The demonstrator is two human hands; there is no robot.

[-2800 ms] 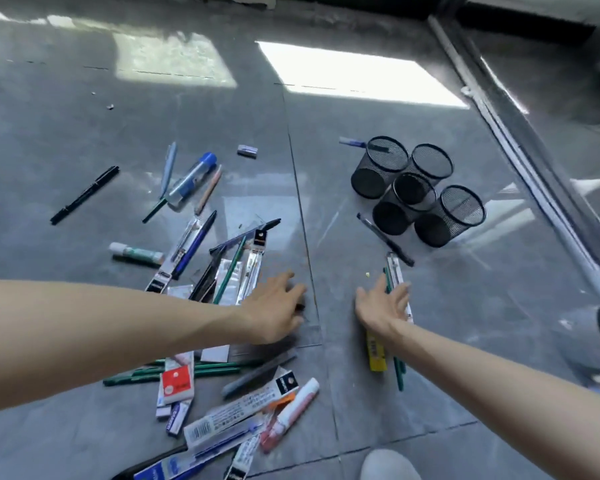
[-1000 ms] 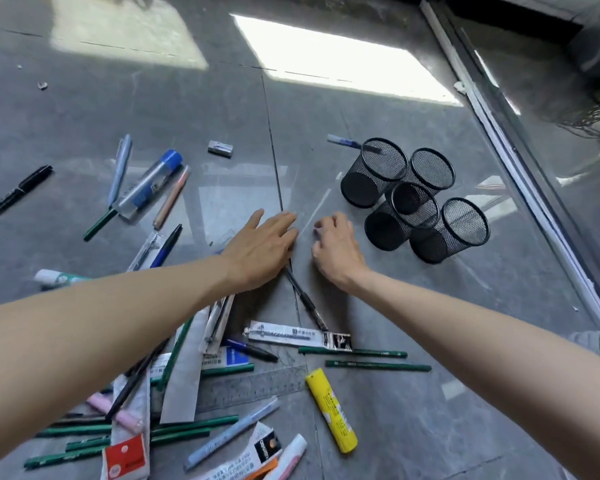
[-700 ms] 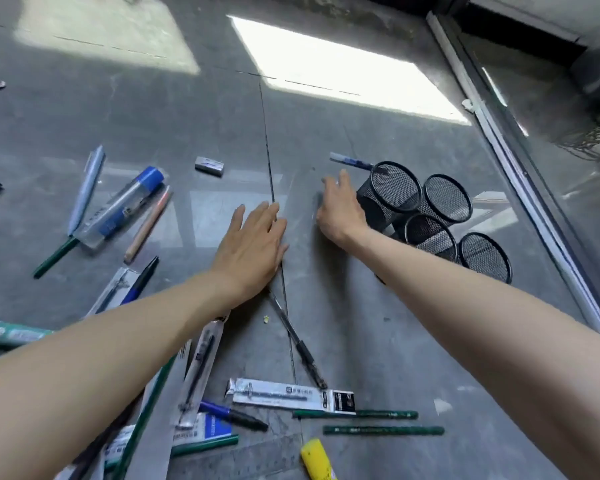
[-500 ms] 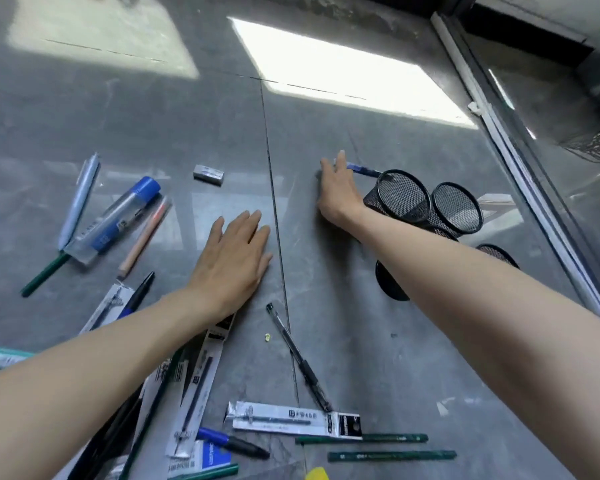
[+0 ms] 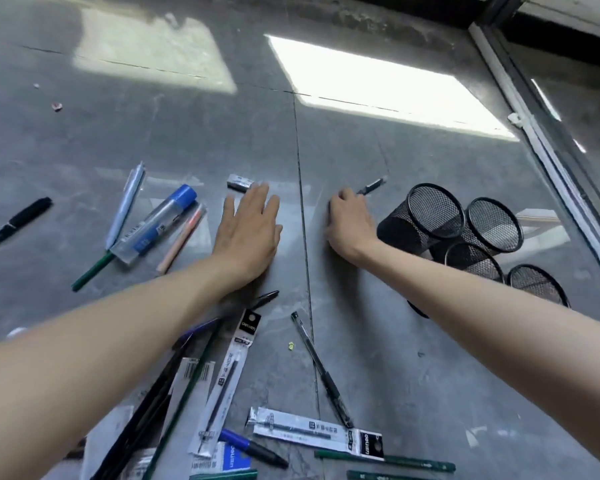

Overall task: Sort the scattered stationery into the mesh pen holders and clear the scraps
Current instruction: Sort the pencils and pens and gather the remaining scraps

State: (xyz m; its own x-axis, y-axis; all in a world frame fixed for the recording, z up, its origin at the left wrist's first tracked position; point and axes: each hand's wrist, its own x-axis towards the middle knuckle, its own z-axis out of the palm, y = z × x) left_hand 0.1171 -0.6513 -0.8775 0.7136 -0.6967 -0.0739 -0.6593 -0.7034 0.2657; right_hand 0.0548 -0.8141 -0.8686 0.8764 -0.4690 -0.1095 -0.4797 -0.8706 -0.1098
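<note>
Right hand (image 5: 349,223) grips pen (image 5: 371,186) beside mesh holders (image 5: 430,216); left hand (image 5: 248,233) flat, open.

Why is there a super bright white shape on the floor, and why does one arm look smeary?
In the head view, the white patch is sunlight glaring off the glossy grey floor, so bright it washes out. A dimmer patch lies to its left. The left forearm and the pens under it look smeared by motion blur, while the black mesh pen holders look sharper.
</note>
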